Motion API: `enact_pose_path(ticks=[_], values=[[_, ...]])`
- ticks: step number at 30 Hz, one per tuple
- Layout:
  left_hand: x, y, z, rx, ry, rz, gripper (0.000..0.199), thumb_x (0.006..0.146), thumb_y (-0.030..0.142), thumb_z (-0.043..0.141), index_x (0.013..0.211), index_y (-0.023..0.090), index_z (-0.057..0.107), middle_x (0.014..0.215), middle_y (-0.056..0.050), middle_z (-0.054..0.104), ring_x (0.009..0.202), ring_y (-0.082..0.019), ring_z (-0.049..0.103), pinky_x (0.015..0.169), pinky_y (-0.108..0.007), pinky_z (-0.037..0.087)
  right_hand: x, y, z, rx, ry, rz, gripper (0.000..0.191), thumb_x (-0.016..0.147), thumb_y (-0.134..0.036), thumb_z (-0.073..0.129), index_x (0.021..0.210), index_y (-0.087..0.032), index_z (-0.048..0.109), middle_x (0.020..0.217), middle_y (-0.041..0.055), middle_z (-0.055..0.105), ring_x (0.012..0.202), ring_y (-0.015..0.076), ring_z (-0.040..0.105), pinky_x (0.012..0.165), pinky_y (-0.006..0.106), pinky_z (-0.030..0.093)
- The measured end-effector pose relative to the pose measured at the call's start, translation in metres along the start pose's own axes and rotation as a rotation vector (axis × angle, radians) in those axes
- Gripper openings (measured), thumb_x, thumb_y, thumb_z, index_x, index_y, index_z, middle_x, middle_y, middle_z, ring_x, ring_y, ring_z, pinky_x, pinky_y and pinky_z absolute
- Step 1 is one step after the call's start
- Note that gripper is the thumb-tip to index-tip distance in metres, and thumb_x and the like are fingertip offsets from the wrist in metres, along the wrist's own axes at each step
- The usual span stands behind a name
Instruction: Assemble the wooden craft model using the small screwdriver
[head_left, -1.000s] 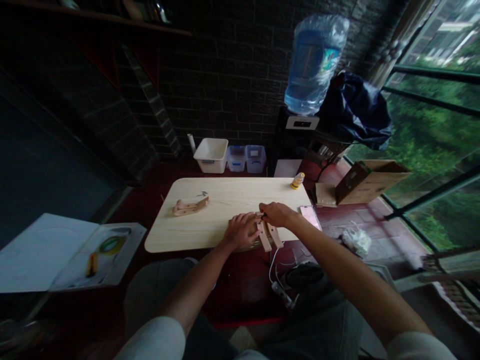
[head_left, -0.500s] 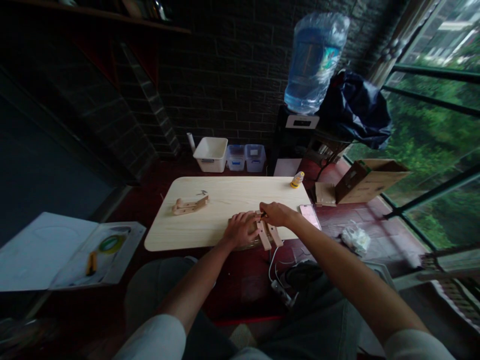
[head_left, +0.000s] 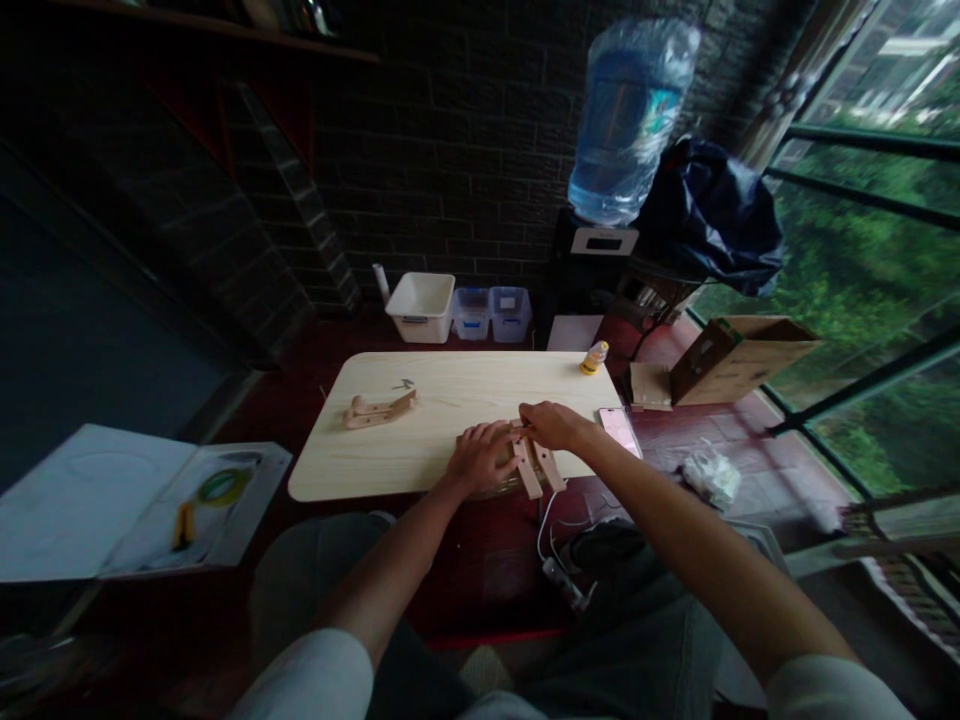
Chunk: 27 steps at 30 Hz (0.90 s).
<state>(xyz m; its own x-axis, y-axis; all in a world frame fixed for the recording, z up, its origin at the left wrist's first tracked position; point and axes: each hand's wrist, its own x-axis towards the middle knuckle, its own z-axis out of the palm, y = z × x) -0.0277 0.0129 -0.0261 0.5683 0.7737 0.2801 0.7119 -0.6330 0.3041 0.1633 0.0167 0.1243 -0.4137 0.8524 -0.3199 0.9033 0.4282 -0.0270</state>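
My left hand (head_left: pixel 480 458) lies over the left part of a wooden piece with two slats (head_left: pixel 528 470) at the front edge of the light table (head_left: pixel 442 385). Its fingers are spread against the wood. My right hand (head_left: pixel 549 424) is closed at the top of the slats, pinching something small and dark that its fingers mostly hide. The slats' lower ends reach past the table's front edge. Another wooden assembly (head_left: pixel 379 410) rests at the table's left, with small metal parts (head_left: pixel 403 384) behind it.
A yellow-capped bottle (head_left: pixel 594 358) and a phone (head_left: pixel 619 430) are on the table's right side. Bins (head_left: pixel 421 308) stand behind it. An open case (head_left: pixel 225 500) is at the left, a cardboard box (head_left: pixel 739 362) at the right. A white cable (head_left: pixel 547 525) hangs in front.
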Motion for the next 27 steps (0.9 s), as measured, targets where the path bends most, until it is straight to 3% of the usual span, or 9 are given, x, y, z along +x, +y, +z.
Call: enact_pose_path(ticks=[8, 16, 22, 27], values=[[0.0005, 0.0006, 0.0007, 0.004, -0.002, 0.002, 0.048, 0.092, 0.052, 0.058, 0.138, 0.039, 0.054, 0.151, -0.002, 0.047, 0.133, -0.029, 0.045, 0.113, -0.05, 0.033, -0.0042, -0.001, -0.0004, -0.004, 0.029, -0.019, 0.028, 0.102, -0.028, 0.048, 0.126, -0.015, 0.055, 0.115, 0.0169, 0.073, 0.107, 0.0278, 0.071, 0.083, 0.033, 0.052], [0.001, 0.0005, 0.0008, 0.017, 0.006, 0.01, 0.047, 0.092, 0.053, 0.056, 0.136, 0.037, 0.055, 0.151, -0.003, 0.048, 0.132, -0.03, 0.046, 0.111, -0.05, 0.035, -0.0034, -0.0051, 0.0006, -0.042, 0.019, 0.028, 0.035, 0.104, -0.035, 0.046, 0.126, -0.009, 0.054, 0.114, 0.022, 0.072, 0.106, 0.0315, 0.071, 0.081, 0.036, 0.054], [0.0008, 0.0025, -0.0023, 0.013, 0.004, 0.012, 0.046, 0.092, 0.052, 0.057, 0.135, 0.036, 0.056, 0.151, -0.003, 0.048, 0.132, -0.029, 0.046, 0.11, -0.05, 0.036, -0.0065, -0.0053, -0.0054, -0.011, 0.017, 0.025, 0.032, 0.101, -0.033, 0.051, 0.128, -0.015, 0.052, 0.113, 0.0177, 0.073, 0.105, 0.0298, 0.072, 0.08, 0.033, 0.054], [0.0011, 0.0019, -0.0015, 0.02, 0.008, 0.015, 0.045, 0.092, 0.053, 0.057, 0.134, 0.036, 0.057, 0.15, -0.003, 0.049, 0.131, -0.029, 0.046, 0.11, -0.05, 0.036, -0.0052, -0.0045, -0.0028, -0.034, 0.003, 0.007, 0.028, 0.103, -0.029, 0.047, 0.127, -0.015, 0.053, 0.116, 0.0194, 0.072, 0.109, 0.028, 0.07, 0.083, 0.033, 0.053]])
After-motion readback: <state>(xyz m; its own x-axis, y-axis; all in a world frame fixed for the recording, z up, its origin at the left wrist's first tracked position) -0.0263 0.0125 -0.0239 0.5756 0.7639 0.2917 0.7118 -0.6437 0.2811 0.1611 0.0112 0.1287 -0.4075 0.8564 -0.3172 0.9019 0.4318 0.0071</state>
